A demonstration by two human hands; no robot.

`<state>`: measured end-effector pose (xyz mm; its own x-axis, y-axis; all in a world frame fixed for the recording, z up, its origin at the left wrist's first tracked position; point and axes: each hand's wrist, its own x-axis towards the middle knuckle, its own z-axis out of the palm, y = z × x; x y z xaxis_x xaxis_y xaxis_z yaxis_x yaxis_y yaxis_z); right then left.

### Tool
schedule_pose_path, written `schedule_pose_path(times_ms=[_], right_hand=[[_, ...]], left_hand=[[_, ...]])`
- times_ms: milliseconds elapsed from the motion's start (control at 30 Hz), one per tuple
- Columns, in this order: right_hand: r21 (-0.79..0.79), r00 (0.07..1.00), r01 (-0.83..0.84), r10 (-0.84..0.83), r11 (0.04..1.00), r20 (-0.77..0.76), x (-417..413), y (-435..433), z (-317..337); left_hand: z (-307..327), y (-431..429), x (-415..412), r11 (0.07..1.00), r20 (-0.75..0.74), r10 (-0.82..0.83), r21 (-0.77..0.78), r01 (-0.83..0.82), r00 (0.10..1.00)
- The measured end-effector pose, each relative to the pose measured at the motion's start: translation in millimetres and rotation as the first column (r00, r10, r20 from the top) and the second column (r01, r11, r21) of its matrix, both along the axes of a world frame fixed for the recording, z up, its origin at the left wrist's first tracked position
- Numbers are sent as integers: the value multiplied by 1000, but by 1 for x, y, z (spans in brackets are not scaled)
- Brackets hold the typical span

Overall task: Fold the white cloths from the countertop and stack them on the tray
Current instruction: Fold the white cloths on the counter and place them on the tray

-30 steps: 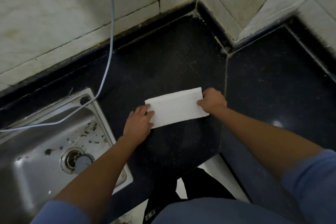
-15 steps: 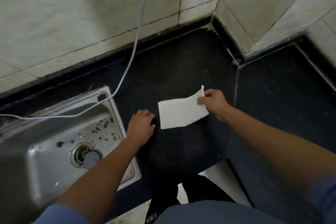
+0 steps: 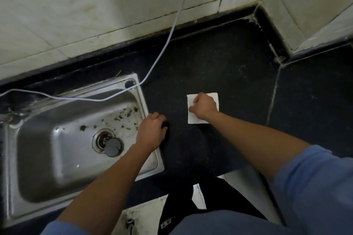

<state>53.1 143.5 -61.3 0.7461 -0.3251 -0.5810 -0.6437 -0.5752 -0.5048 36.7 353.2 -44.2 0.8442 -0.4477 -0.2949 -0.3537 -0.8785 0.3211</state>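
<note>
A small white cloth [image 3: 193, 119] lies folded into a rough square on the black countertop [image 3: 219, 66]. My right hand [image 3: 203, 106] rests on top of it with curled fingers, pinching its left edge and covering most of it. My left hand [image 3: 152, 131] sits on the counter by the sink's right rim, fingers loosely curled, holding nothing and apart from the cloth. No tray is in view.
A steel sink [image 3: 57, 147] with dirt specks and a drain plug [image 3: 113, 147] fills the left. A thin pale cable [image 3: 168, 40] hangs from the wall across the sink's back rim. Tiled walls form a corner at the right. The counter's front edge is near my legs.
My right hand carried the cloth's right end over to the left, halving it into a square. My left hand let go and drew back toward the sink. The view shifted left.
</note>
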Motion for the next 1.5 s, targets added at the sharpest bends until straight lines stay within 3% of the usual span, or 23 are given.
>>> schedule_pose_path(times_ms=[100, 200, 333, 533, 667, 767, 833, 900, 1067, 1233, 1367, 1500], right_hand=[[85, 998, 8, -13, 996, 55, -5, -3, -4], [169, 982, 121, -143, 978, 125, -17, -28, -4], [69, 957, 187, -198, 980, 213, -25, -66, -7], [94, 981, 80, -95, 992, 168, -12, -79, -4], [5, 962, -94, 89, 996, 259, -36, -73, 5], [-57, 935, -321, 326, 945, 142, -71, -72, 0], [-81, 915, -391, 396, 917, 72, -83, -79, -1], [-119, 905, -416, 423, 902, 39, -76, -84, 4], [-285, 886, -377, 433, 882, 168, -13, -76, 15], [-318, 813, -578, 563, 752, -146, 30, -59, 11], [-230, 824, -564, 523, 793, -216, 35, -54, 8], [-125, 911, -413, 411, 902, -40, 16, -55, 20]], left_hand=[[1, -2, 0, 1000, 8, 2, -1, -2, 1000], [3, -16, 4, 999, 32, -20, -47, 22, 999], [5, -54, 7, 978, 85, -175, -103, 183, 981], [-3, -92, 10, 908, -4, -403, 125, 400, 915], [-12, -82, 9, 903, -48, -396, 158, 399, 917], [-14, -79, 8, 905, -55, -398, 143, 401, 916], [-13, -79, 10, 905, -62, -396, 140, 401, 916], [-13, -79, 11, 908, -65, -393, 130, 399, 917], [-9, -65, 5, 966, 7, -258, 25, 258, 966], [-10, -34, -4, 990, 37, -143, -4, 144, 989], [-10, -12, -7, 995, 67, -93, -32, 95, 993], [-6, -3, 4, 994, 75, -107, -30, 110, 991]])
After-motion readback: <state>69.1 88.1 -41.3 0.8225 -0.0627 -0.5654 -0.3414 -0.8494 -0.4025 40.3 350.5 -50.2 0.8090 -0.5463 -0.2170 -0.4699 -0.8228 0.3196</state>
